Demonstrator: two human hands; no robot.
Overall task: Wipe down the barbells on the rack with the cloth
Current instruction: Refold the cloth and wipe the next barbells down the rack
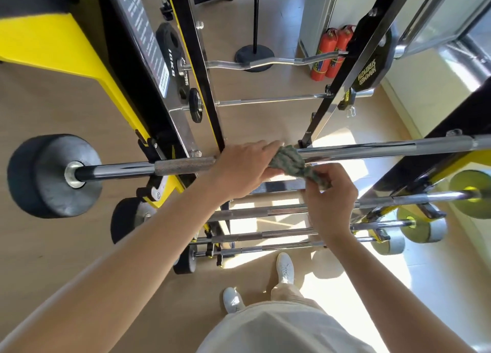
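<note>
cloth draped over top barbell, both hands on it
barbell runs left-right; left hand clamps cloth on it, right hand pinches loose tail.

The top barbell is cut off by the right edge of the frame, and its middle is hidden under the left hand and the cloth. The print on the black label at upper left is too blurred to read.
</note>
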